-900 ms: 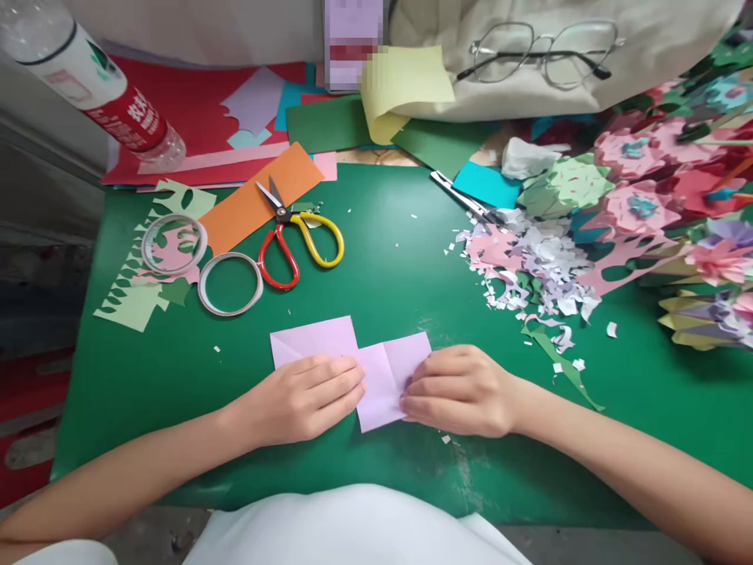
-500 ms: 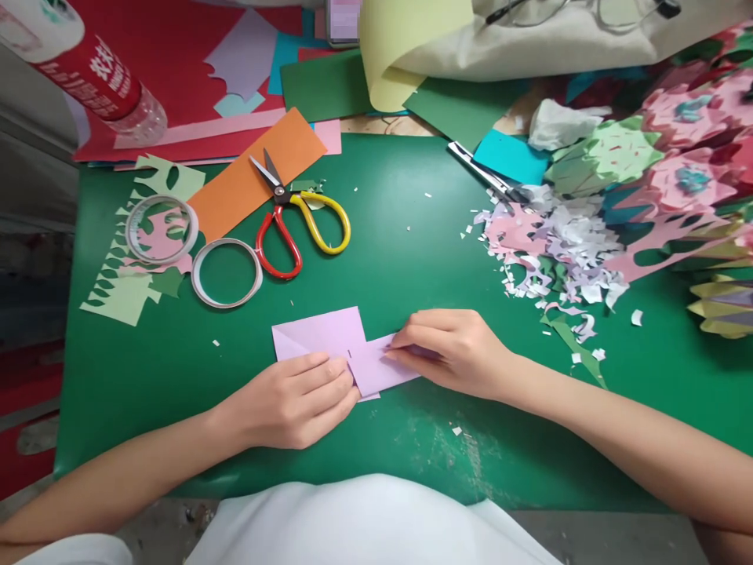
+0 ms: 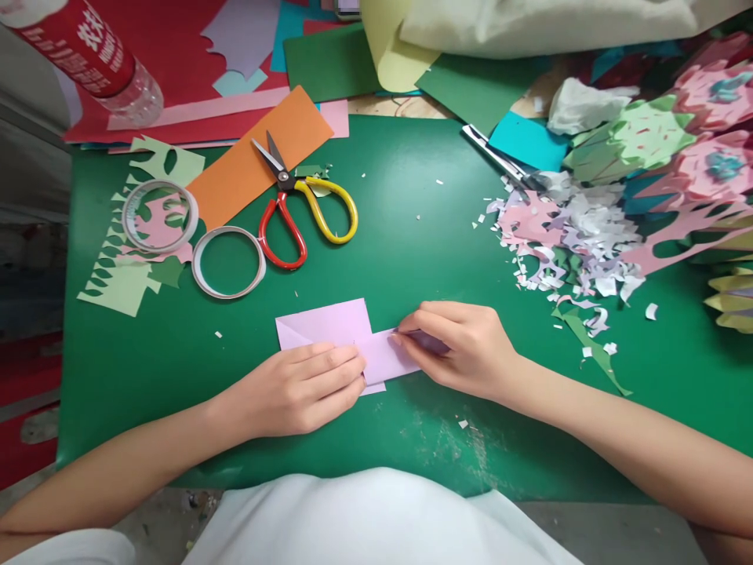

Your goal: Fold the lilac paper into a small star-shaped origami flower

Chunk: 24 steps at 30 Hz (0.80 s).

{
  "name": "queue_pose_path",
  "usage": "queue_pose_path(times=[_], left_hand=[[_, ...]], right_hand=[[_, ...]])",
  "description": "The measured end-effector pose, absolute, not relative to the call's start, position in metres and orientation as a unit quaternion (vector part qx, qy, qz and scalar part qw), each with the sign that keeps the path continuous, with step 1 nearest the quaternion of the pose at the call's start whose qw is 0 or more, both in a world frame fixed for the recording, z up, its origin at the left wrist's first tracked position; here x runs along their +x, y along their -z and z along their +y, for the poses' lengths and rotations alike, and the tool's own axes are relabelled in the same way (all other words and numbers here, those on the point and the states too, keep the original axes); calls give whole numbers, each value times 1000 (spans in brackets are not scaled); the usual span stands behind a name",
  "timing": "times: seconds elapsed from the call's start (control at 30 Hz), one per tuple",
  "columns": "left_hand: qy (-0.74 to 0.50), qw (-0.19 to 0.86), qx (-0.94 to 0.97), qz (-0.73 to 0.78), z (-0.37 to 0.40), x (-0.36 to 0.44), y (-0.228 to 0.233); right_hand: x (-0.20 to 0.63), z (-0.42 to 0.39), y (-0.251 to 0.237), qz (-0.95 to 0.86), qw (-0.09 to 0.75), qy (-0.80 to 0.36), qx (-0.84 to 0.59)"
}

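A lilac paper piece (image 3: 329, 318) with a diagonal crease lies flat on the green table. Over its right part rests a narrower, folded-looking lilac paper strip (image 3: 391, 357), tilted slightly upward to the right. My left hand (image 3: 306, 384) lies across the larger piece, fingers stretched flat, fingertips touching the strip's left end; its thumb is hidden. Between thumb and fingers, my right hand (image 3: 459, 341) pinches the strip at its upper right edge, and covers part of that end. Scissors (image 3: 282, 180) with red and yellow handles lie spread beyond the left hand.
Two tape rolls (image 3: 229, 263) sit left of the scissors, beside an orange paper strip (image 3: 264, 153). A bottle (image 3: 100, 63) stands at the far left. Paper scraps (image 3: 594, 227), a metallic tool (image 3: 494, 153) and paper flowers (image 3: 652, 137) crowd the right. Coloured sheets (image 3: 335, 63) line the back.
The lilac strip has shifted up and left, further over the larger piece. My left fingertips now press on its end, and my right hand still pinches it. The view has tilted slightly.
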<state>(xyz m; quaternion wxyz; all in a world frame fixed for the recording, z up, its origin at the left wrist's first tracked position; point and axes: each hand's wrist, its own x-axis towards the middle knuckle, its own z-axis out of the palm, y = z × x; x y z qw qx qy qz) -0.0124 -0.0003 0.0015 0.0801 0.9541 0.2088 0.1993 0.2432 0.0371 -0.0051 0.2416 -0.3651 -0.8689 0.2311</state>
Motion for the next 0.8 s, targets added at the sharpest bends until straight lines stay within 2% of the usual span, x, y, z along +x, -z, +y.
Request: queue_pose_path(times=[0.8], left_hand=[[-191, 99, 956, 199, 2, -14, 1]], right_hand=[[243, 35, 7, -874, 231, -208, -373]])
